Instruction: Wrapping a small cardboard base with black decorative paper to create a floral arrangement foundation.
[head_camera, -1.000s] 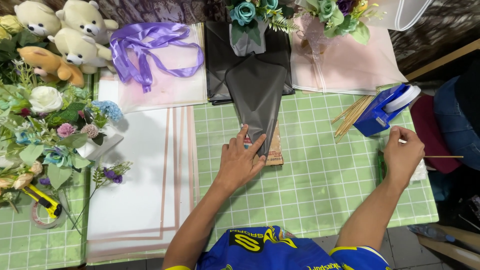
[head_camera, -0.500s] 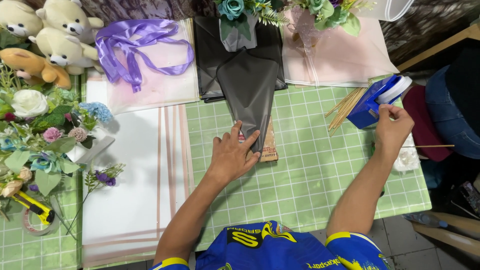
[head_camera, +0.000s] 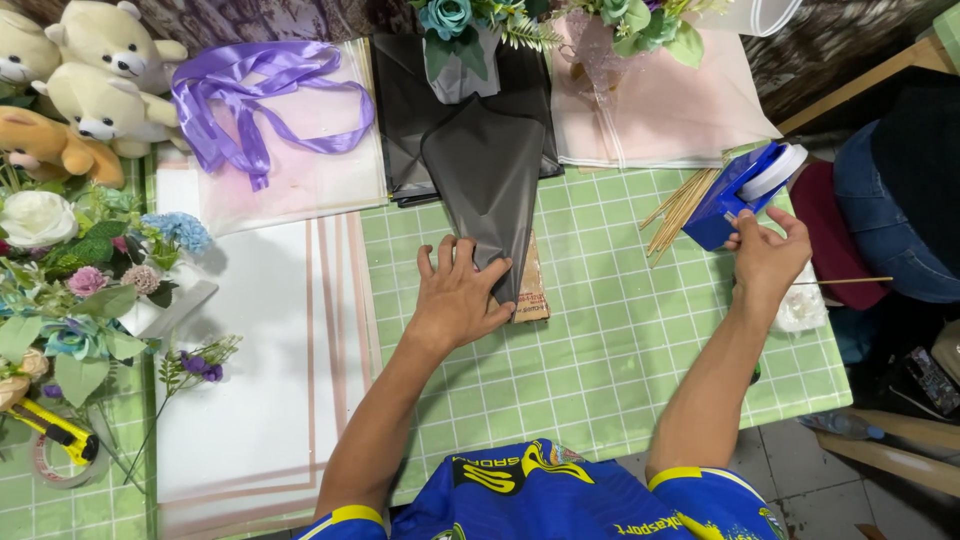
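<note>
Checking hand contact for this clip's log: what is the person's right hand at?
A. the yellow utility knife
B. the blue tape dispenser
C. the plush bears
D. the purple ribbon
B: the right hand has its fingers at the lower edge of the blue tape dispenser by the bundle of thin wooden sticks, while the left hand presses flat on the folded dark wrapping sheet.
</note>
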